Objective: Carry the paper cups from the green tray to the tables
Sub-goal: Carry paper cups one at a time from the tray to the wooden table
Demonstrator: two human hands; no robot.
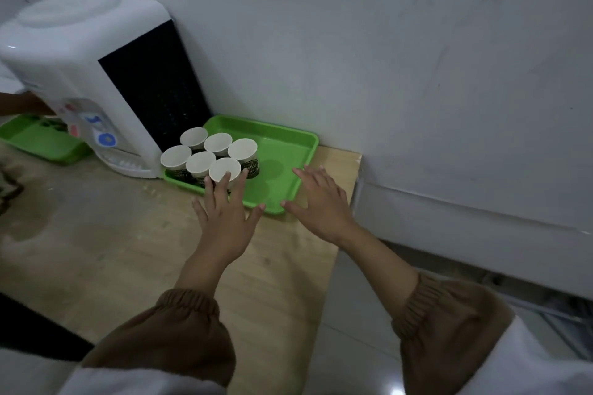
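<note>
**Both hands spread at the near edge of the green tray**

The left hand point(224, 212) reaches forward with its fingers splayed wide, and the fingertips point(226, 177) touch or nearly touch the side of the nearest paper cup point(224, 169) — it has not closed on anything. The right hand point(317, 202) lies flat and open just to the right of it, palm down, its fingers over the near right rim of the green tray point(288, 170), holding nothing.

Six paper cups point(208, 154) stand upright in a tight cluster at the tray's left end, directly beyond the left hand; they are white inside with dark printed sides, and all look empty. The stretch of tray ahead of the right hand is bare green plastic.

The tray sits on a pale wooden worktop point(128, 250) whose right end lies just past the right hand, hard against a grey wall point(385, 58). Beyond and to the left of the left hand, beside the cups, stands a white water dispenser point(90, 80) with a dark side panel. Further left of that lies a second green tray point(41, 141) — what it holds is too dim to tell. Both wrists emerge from brown elasticated cuffs point(189, 305) under white sleeves.
</note>
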